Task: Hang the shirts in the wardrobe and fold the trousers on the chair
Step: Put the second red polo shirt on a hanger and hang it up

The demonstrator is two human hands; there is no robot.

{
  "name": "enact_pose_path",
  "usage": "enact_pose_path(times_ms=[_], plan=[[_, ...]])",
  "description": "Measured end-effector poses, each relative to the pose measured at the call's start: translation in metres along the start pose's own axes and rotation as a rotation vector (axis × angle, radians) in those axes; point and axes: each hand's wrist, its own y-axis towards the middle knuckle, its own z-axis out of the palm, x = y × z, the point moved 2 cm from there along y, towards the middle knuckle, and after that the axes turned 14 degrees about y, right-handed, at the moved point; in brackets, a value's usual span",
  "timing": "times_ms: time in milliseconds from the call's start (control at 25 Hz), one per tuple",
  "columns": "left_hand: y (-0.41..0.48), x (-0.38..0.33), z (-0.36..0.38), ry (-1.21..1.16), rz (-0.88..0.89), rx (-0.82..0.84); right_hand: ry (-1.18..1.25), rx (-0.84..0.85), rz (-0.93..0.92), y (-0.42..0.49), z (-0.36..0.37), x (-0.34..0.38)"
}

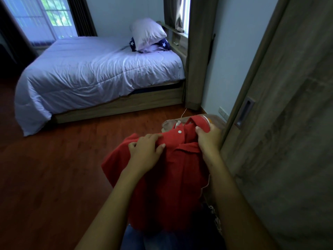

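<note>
Progress: early. Red shirt (162, 177) is at 6 o'clock in the view, held up in front of the person, not on any rail. Left hand (146, 148) clamps the shoulder fabric, fingers over the top and thumb pinching the fold. Right hand (209, 138), at 4 o'clock from centre, is closed on the collar side. Both grips are on cloth.

No hanger I can confirm. Something white and orange peeks out behind the collar, too small to call.

Wardrobe door (288, 123) fills 3 o'clock, with its recessed handle (245, 112) untouched and no interior in view, so it looks shut. Chair (219, 120) is just past the shirt, mostly hidden. Beige garment (167, 124) lies on it, apparently unfolded. Denim (144, 239) at the 6 o'clock edge could be trousers or the person's legs, can't tell.

Left, my read: hanger in, door open, hang, then fold the trousers.

Blocker: both hands are full and the door is closed, so one hand must let go.

Bed (90, 74) at 10 o'clock and pillow (147, 33) at 12 are well apart, no issue.
</note>
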Motion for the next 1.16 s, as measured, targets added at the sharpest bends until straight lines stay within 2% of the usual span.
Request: enact_pose_path(times_ms=[40,120,200,240,360,480,560,680,800,840,920,1000,1080,1160], plan=[[0.007,-0.001,-0.005,-0.063,-0.027,-0.033,0.101,0.022,-0.021,0.003,-0.005,0.003],[0.024,-0.007,-0.016,-0.232,-0.017,-0.148,0.422,0.117,0.075,0.003,-0.018,0.014],[0.049,-0.02,-0.026,-0.355,0.11,-0.226,0.72,0.233,0.175,-0.001,-0.029,0.03],[0.063,-0.028,-0.03,-0.361,0.2,-0.206,0.794,0.296,0.183,-0.003,-0.033,0.037],[0.099,-0.048,-0.029,-0.196,0.442,-0.045,0.904,0.46,0.164,-0.01,-0.04,0.053],[0.114,-0.054,-0.016,0.01,0.483,0.106,0.937,0.535,0.166,-0.018,-0.045,0.06],[0.114,-0.051,-0.012,0.03,0.446,0.072,0.947,0.55,0.172,-0.022,-0.049,0.062],[0.107,-0.029,-0.022,-0.022,0.276,-0.065,0.99,0.48,0.171,-0.028,-0.053,0.064],[0.097,0.006,-0.031,0.048,0.14,-0.082,0.929,0.277,0.155,-0.03,-0.052,0.059],[0.093,0.014,-0.036,-0.004,0.103,-0.109,0.885,0.218,0.138,-0.028,-0.05,0.057],[0.086,0.026,-0.052,-0.226,0.004,-0.249,0.692,0.106,0.025,-0.024,-0.047,0.055],[0.079,0.032,-0.075,-0.431,-0.098,-0.382,0.373,0.013,-0.19,-0.021,-0.044,0.06],[0.074,0.033,-0.094,-0.565,-0.102,-0.375,0.123,-0.024,-0.386,-0.022,-0.042,0.072],[0.068,0.028,-0.112,-0.714,-0.081,-0.306,0.033,-0.056,-0.467,-0.023,-0.041,0.082]])
